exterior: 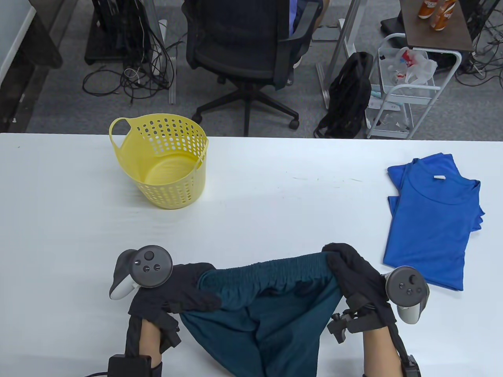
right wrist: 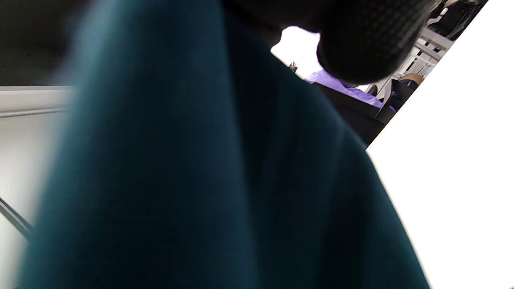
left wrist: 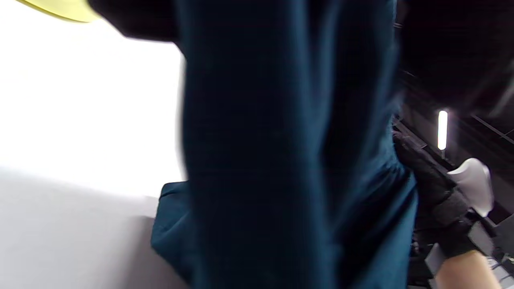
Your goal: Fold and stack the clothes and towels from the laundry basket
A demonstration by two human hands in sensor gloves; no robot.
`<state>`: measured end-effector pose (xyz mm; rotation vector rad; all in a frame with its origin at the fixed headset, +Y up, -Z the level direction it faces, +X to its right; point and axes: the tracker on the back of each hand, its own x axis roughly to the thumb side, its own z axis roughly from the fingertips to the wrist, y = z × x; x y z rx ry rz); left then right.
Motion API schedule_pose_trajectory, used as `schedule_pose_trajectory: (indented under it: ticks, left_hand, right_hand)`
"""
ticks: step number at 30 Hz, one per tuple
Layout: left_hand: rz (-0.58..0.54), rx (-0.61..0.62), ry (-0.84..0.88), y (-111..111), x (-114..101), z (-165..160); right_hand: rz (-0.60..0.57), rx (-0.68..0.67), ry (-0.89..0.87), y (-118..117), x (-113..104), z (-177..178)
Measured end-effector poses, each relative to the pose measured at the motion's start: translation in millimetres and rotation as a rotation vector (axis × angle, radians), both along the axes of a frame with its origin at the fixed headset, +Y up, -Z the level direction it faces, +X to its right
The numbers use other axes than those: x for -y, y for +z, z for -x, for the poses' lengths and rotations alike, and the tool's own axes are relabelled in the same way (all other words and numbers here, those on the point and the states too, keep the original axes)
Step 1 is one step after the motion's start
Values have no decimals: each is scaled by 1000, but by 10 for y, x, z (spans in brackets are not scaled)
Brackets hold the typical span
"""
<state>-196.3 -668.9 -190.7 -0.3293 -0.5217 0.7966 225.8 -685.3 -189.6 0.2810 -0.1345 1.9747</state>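
A pair of dark teal shorts [exterior: 271, 310] hangs between my two hands near the table's front edge. My left hand [exterior: 184, 292] grips the left end of the elastic waistband. My right hand [exterior: 349, 267] grips the right end. The waistband is stretched between them and the legs hang down over the front edge. The teal cloth fills the left wrist view [left wrist: 289, 160] and the right wrist view [right wrist: 200, 180]. A folded blue T-shirt [exterior: 432, 220] lies flat at the right. The yellow laundry basket [exterior: 165, 165] stands at the back left with nothing showing inside.
The white table [exterior: 275, 204] spreads between the basket and the blue shirt. Beyond its far edge stand an office chair [exterior: 243, 47], a black bag [exterior: 347, 94] and a white wire cart [exterior: 408, 86].
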Motion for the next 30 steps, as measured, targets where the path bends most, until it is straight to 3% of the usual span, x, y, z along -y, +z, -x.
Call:
schedule_pose_trajectory:
  ticks: [3,8,13,16,20,23,25,27,29,30]
  left_hand:
    - [-9,-17,12,-25,14,30]
    - [60,-114,216,-78,119,132]
    - [-41,-297,9,-54,97,153]
    - [-62,-316,-118,-46,82,97]
    - [-120,-347,-220,-12,33,53]
    - [-295,-474,-173,62,-90,55]
    - [-341,-488,-131,78,-132,35]
    - [-266,-463,-63,67,-128,37]
    - [-93,-391,106,6,-106,85]
    - [67,-345,201,-73,-104,121]
  right_hand:
    - [18,20,-26,-17,44,-53]
    - [43,4,-55,-50,95,-126]
    - [131,-111,60,-63,55,-87]
    - [175,-135,212,-52,10,-55]
    - [96,-66,220,14,-97,-70]
    - [28,35,310,100,-240,-93]
    - [-30,109,392,154,-335,-85]
    - [-31,145,372,185,-376,-83]
    - [123,-21,160,140,-364,-91]
    - [300,-200,-64,49,-326,-99]
